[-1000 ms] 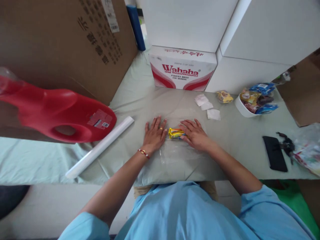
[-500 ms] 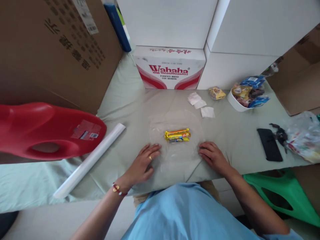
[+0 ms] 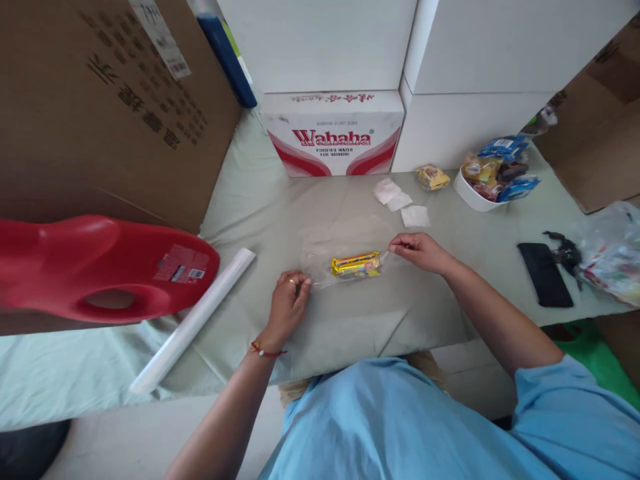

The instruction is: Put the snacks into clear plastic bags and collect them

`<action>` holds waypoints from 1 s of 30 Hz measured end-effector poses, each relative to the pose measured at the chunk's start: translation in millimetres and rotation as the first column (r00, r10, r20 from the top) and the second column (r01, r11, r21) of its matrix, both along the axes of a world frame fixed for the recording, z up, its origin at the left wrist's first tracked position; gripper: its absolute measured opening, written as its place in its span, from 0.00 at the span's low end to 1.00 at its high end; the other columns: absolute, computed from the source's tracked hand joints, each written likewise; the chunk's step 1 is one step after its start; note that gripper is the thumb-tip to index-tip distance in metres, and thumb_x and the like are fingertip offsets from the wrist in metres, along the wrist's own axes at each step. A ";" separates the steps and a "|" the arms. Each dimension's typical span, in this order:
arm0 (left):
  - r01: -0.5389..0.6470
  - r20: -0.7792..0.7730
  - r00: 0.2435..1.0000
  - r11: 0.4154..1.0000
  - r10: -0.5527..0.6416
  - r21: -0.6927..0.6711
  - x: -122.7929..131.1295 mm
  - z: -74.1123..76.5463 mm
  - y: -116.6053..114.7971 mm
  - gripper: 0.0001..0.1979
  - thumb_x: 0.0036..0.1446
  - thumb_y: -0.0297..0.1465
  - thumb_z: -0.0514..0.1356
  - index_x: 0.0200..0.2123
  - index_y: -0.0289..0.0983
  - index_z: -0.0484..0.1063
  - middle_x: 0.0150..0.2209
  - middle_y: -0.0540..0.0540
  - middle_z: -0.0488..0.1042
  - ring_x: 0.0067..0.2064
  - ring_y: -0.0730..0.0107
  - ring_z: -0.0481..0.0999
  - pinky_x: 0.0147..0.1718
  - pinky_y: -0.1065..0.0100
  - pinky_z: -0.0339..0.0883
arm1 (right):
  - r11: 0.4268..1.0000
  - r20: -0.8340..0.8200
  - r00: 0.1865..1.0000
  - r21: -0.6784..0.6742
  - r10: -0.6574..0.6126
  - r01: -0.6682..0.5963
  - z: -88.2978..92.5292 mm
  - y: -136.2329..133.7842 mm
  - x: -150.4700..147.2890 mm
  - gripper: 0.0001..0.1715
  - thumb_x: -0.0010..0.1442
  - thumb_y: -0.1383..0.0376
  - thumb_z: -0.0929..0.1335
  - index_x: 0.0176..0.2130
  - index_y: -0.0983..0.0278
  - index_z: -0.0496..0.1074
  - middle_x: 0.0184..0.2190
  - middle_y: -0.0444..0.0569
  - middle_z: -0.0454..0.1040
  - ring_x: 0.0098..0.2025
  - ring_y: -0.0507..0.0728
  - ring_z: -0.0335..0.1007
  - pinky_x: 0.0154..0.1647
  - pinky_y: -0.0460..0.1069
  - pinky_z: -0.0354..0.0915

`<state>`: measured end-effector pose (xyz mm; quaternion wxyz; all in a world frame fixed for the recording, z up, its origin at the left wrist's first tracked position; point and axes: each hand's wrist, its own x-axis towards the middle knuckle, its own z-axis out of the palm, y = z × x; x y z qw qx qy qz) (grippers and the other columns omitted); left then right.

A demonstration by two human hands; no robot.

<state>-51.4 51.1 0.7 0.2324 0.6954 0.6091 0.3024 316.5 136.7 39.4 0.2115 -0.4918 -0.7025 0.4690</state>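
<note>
Yellow-wrapped snack sticks lie side by side on a sheet of clear plastic wrap at the middle of the table. The near part of the wrap is folded up over them. At its left near corner, my left hand pinches the film between thumb and fingers. My right hand pinches the film's right side, just beyond the end of the snacks, and pulls it taut. Both hands are closed, one on either side of the snacks.
A white roll lies at the left beside a red plastic jug. A Wahaha box, paper pieces and a snack bowl stand at the back. On the right are a phone, keys and a plastic bag.
Both hands went from lying flat on the film to pinching its near corners. They lifted the near edge and folded it away from me over the snacks.
</note>
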 end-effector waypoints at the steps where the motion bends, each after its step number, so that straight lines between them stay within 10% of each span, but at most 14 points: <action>1: -0.032 -0.029 0.999 0.999 0.032 0.014 1.3 -1.4 5.1 0.16 0.69 0.42 0.52 0.33 0.41 0.71 0.36 0.42 0.78 0.45 0.56 0.76 0.50 0.55 0.71 | 1.000 0.025 1.000 -0.003 -0.010 0.010 -3.2 8.5 -4.0 0.27 0.64 0.44 0.66 0.37 0.64 0.76 0.23 0.39 0.63 0.25 0.50 0.54 0.28 0.46 0.52; 7: -0.252 -0.135 0.957 0.966 0.258 0.064 5.3 -5.0 21.0 0.12 0.66 0.39 0.56 0.33 0.40 0.73 0.36 0.41 0.76 0.46 0.52 0.73 0.52 0.50 0.68 | 0.996 0.486 0.872 0.084 -0.062 0.023 -9.3 35.5 -19.1 0.16 0.69 0.58 0.65 0.40 0.64 0.79 0.28 0.46 0.74 0.29 0.54 0.65 0.31 0.47 0.55; 13: -0.487 -0.038 0.848 0.805 0.529 0.339 8.5 22.9 -13.7 0.09 0.67 0.29 0.54 0.44 0.39 0.74 0.46 0.36 0.74 0.56 0.48 0.71 0.60 0.42 0.61 | 0.920 0.645 0.753 0.360 -0.126 -0.154 17.0 62.6 -43.7 0.18 0.73 0.59 0.63 0.48 0.65 0.80 0.45 0.59 0.79 0.47 0.63 0.74 0.43 0.52 0.65; 20: 0.237 -0.327 0.934 0.936 -0.145 0.262 73.7 30.5 -30.7 0.26 0.67 0.26 0.53 0.65 0.49 0.71 0.57 0.43 0.80 0.58 0.56 0.76 0.56 0.52 0.62 | 0.838 0.618 0.783 0.387 0.074 -0.384 -5.6 98.0 -108.7 0.39 0.66 0.66 0.69 0.72 0.71 0.60 0.68 0.65 0.66 0.65 0.67 0.64 0.65 0.58 0.62; 30: 0.266 -0.350 0.909 0.961 -0.226 0.070 93.8 13.8 9.5 0.22 0.69 0.27 0.54 0.63 0.44 0.74 0.61 0.41 0.79 0.59 0.52 0.75 0.50 0.51 0.65 | 0.897 0.562 0.786 0.162 0.258 -0.411 13.7 115.2 -117.0 0.10 0.65 0.69 0.69 0.44 0.64 0.81 0.38 0.48 0.80 0.40 0.55 0.75 0.46 0.48 0.65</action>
